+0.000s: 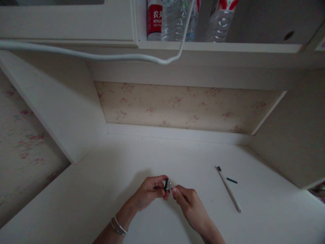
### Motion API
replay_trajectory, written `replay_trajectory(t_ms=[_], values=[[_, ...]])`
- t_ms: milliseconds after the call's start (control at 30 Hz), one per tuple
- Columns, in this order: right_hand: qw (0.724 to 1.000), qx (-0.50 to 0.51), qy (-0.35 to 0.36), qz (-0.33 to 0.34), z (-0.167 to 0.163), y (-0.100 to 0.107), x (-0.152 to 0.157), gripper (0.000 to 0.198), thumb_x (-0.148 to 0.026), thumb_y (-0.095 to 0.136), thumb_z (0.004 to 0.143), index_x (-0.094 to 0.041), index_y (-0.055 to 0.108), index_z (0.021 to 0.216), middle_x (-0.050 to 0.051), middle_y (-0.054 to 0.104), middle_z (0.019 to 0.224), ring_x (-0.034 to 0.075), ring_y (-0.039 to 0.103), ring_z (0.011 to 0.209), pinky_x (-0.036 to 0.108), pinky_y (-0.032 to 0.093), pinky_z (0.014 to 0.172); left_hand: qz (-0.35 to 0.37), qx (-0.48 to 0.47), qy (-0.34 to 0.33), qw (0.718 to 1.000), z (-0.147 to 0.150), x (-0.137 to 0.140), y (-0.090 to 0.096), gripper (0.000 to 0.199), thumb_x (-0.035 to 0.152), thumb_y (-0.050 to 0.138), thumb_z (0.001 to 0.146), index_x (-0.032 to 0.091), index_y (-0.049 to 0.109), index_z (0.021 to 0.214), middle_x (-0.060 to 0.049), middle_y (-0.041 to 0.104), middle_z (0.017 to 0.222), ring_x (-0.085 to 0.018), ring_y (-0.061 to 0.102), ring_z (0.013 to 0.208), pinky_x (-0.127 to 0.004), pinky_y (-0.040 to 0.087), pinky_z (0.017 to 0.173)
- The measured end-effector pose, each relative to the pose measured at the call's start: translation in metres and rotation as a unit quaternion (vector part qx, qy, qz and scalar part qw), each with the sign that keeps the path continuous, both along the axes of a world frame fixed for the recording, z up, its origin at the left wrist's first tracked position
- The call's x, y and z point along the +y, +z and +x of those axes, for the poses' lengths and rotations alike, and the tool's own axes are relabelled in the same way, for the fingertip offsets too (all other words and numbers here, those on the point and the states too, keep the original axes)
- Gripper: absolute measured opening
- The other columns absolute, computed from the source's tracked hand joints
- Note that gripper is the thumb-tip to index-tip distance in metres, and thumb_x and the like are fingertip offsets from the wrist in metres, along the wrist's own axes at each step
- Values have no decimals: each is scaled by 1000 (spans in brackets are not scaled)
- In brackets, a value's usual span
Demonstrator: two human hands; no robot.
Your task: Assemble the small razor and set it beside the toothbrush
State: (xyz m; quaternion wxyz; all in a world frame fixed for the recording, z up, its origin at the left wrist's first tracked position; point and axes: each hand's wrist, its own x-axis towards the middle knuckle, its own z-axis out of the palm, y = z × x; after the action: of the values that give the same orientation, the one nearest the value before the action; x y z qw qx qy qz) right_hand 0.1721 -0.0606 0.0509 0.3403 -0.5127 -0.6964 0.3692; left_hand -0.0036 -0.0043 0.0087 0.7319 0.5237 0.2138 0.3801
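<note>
One small black-and-silver object is above the white tabletop, clamped in the fingers of the left hand; at its three o'clock, the right hand pinches its silver end. Farther toward three o'clock lie a white pen and a short dark stick. At twelve o'clock, an open shelf holds several plastic bottles, contents unclear.

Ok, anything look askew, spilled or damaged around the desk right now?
Nothing looks spilled or damaged, but a white cable sags across the view below the upper shelf, then bends up in front of the bottles, looking loosely strung.
</note>
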Motion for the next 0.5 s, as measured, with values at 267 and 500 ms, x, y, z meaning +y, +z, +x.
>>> replay_trajectory(t_ms=[267, 500], values=[[1000, 16, 4, -20, 2, -2, 1, 50, -51, 33, 95, -17, 63, 72, -3, 43, 59, 11, 38, 54, 23, 26, 51, -7, 8, 8, 1000, -2, -1, -2, 46, 34, 80, 63, 13, 66, 102, -5, 65, 70, -14, 57, 61, -26, 42, 62], [998, 27, 7, -49, 6, -5, 4, 50, -53, 34, 93, -15, 56, 67, -3, 41, 59, 11, 37, 56, 23, 27, 51, -1, 32, 17, 999, -2, -2, 4, 47, 32, 80, 64, 13, 67, 104, -4, 65, 68, -15, 58, 62, -27, 42, 63]])
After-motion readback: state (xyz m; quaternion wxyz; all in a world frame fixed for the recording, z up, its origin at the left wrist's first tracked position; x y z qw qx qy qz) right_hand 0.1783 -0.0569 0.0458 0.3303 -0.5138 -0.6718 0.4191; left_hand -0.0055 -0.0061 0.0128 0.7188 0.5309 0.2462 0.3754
